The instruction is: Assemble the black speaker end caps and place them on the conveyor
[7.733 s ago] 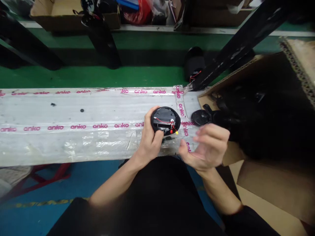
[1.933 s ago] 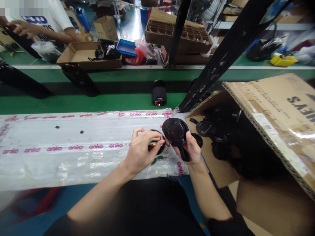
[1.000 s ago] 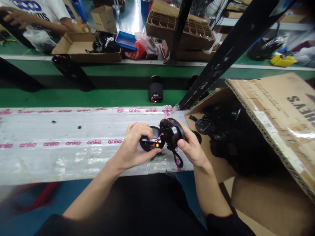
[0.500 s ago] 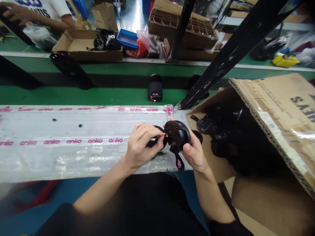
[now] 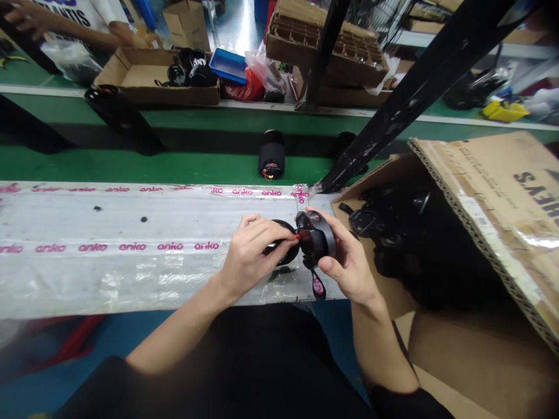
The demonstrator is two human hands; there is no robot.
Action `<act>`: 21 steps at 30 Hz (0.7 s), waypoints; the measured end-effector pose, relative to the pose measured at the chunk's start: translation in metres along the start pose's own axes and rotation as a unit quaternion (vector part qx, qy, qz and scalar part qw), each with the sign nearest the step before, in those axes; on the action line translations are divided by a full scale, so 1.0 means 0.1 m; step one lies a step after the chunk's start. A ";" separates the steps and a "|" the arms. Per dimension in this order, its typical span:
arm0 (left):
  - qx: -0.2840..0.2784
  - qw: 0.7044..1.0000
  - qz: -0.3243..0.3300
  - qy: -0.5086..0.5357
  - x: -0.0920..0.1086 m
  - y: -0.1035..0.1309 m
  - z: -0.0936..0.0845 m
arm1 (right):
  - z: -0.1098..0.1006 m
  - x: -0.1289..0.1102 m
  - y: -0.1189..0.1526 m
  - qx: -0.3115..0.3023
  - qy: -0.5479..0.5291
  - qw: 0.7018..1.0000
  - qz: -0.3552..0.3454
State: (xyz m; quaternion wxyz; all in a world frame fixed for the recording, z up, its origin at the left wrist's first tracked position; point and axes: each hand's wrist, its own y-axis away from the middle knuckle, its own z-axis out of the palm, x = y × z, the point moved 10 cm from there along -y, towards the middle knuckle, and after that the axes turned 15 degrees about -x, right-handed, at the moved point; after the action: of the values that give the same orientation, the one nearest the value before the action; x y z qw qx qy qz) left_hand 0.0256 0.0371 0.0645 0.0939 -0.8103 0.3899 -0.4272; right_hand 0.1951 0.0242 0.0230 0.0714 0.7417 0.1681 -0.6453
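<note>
My right hand (image 5: 351,265) is closed around a black round housing piece (image 5: 322,237), its open side turned toward my left hand. A black strap loop (image 5: 319,286) hangs from the bottom of this piece. My left hand (image 5: 250,253) pinches a thin red wire (image 5: 297,236) at the edge of the housing; any connector at its end is hidden by the fingertips. Another black round part (image 5: 286,255) is behind and under my left fingers, mostly covered by them. Whether the wire joins the two parts, I cannot tell.
A black cylinder (image 5: 271,156) with red wires stands on the green surface beyond the taped bench (image 5: 170,224). An open carton (image 5: 493,233) of black parts is at the right. A slanted black post (image 5: 393,110) crosses above. Another person's arm (image 5: 82,35) shows at the far left.
My right hand has turned the housing piece, so its open side now faces my left hand. The left fingers still pinch at its edge, where red wire shows instead of a yellow tip.
</note>
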 end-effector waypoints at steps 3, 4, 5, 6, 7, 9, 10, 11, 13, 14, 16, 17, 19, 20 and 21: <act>0.001 1.000 0.013 -0.001 0.00 0.02 0.01 | 0.00 0.04 -0.01 0.006 -0.009 1.000 -0.001; 0.007 1.000 0.016 0.004 -0.01 0.03 0.00 | 0.00 0.07 -0.01 0.009 -0.020 1.000 -0.004; 0.014 1.000 0.018 0.008 -0.01 0.04 0.00 | 0.01 0.10 -0.01 0.012 -0.034 0.999 -0.009; 0.020 0.999 0.022 0.012 -0.02 0.05 0.00 | 0.02 0.13 -0.01 0.015 -0.051 0.998 -0.015; 0.025 0.999 0.026 0.015 -0.02 0.06 -0.01 | 0.02 0.17 0.00 0.019 -0.067 0.997 -0.019; 0.026 0.999 0.030 0.012 -0.02 0.06 0.00 | 0.03 0.24 0.01 0.026 -0.089 0.995 -0.026; 0.022 0.999 0.030 0.007 -0.02 0.05 0.01 | 0.03 0.26 0.02 0.028 -0.093 0.995 -0.026; 0.015 0.999 0.031 0.002 -0.02 0.04 0.01 | 0.03 0.26 0.03 0.028 -0.091 0.995 -0.026; 0.002 0.999 0.034 -0.002 -0.02 0.03 0.02 | 0.03 0.22 0.03 0.027 -0.073 0.997 -0.025; -0.004 0.999 0.034 0.001 -0.02 0.02 0.02 | 0.03 0.18 0.02 0.025 -0.060 0.998 -0.026; -0.012 0.999 0.028 0.015 -0.04 0.02 0.02 | 0.01 0.10 0.01 0.023 -0.037 0.999 -0.028; -0.018 0.999 0.022 0.022 -0.06 0.02 0.03 | 0.00 0.07 0.00 0.023 -0.031 0.999 -0.028; -0.028 0.999 0.013 0.032 -0.09 0.04 0.06 | 0.00 0.05 -0.01 0.021 -0.030 0.999 -0.019; -0.028 0.999 0.010 0.036 -0.10 0.06 0.08 | 0.00 0.05 -0.01 0.022 -0.030 0.999 -0.011; -0.019 0.999 0.003 0.040 -0.12 0.08 0.08 | 0.01 0.06 -0.01 0.024 -0.027 0.999 -0.003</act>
State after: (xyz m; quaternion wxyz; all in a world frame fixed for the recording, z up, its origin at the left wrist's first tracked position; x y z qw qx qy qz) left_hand 0.0231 0.0388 0.0480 0.0640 -0.7931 0.4039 -0.4513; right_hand 0.1948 0.0259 0.0176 0.0564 0.7253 0.1530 -0.6689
